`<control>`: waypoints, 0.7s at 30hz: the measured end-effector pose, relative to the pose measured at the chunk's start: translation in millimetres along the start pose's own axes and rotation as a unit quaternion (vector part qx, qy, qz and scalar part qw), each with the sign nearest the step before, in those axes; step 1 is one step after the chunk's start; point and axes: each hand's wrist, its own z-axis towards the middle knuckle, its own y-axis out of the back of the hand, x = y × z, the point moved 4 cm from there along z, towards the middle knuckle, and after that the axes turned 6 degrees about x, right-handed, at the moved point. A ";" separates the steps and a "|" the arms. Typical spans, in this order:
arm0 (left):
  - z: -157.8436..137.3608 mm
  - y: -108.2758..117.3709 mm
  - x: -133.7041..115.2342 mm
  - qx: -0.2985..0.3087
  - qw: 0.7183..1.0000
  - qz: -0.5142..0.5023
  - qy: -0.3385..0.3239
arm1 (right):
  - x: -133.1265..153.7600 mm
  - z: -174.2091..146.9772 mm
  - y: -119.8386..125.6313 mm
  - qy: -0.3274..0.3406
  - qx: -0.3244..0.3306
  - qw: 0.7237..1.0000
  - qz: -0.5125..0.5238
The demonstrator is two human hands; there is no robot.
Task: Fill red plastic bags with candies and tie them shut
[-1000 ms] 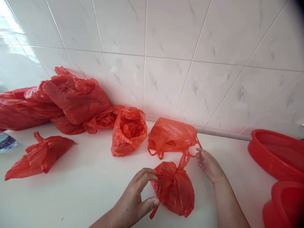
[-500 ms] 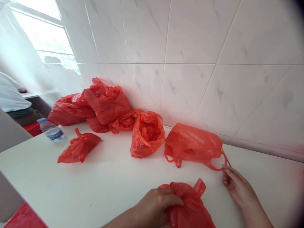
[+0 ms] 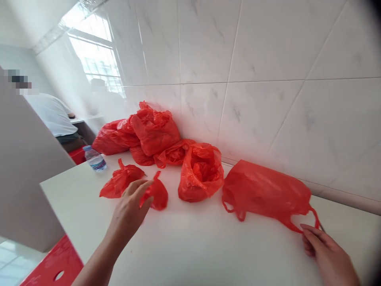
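My left hand (image 3: 133, 200) reaches out over the left part of the table, its thumb and fingers apart. Right at its fingertips, a small knotted red plastic bag (image 3: 160, 195) rests on the tabletop; part of the bag is behind the hand. Another knotted red bag (image 3: 126, 176) lies just beyond that hand. At the right, my right hand (image 3: 321, 242) pinches a handle loop of a flat red plastic carrier bag (image 3: 264, 190), which lies on its side near the wall. A thin dark rod, partly hidden, shows by that loop.
An open-topped red bag (image 3: 201, 174) stands mid-table, with a heap of full red bags (image 3: 154, 131) behind it to the left. A water bottle (image 3: 95, 159) is near the left edge. A red stool (image 3: 56, 262) stands below. A person in white (image 3: 52, 113) is at far left.
My left hand has carried the small knotted bag from the near edge to the far left and let go of it. My right hand keeps its pinch on the handle. The view has turned left.
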 end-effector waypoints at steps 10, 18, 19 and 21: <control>-31.2 -117.7 -133.6 0.311 0.881 -0.263 -0.240 | 76.4 -36.4 -114.9 0.269 0.003 0.937 -0.223; -6.1 -200.1 -179.4 0.199 0.917 -0.188 -0.288 | 65.5 -25.6 -149.3 0.267 0.099 0.938 -0.199; -2.0 -208.5 -176.3 0.189 0.930 -0.181 -0.259 | 63.4 -24.2 -148.5 0.255 0.107 0.942 -0.191; 4.0 -221.2 -167.7 0.187 0.943 -0.187 -0.201 | 58.9 -20.7 -144.8 0.221 0.121 0.953 -0.171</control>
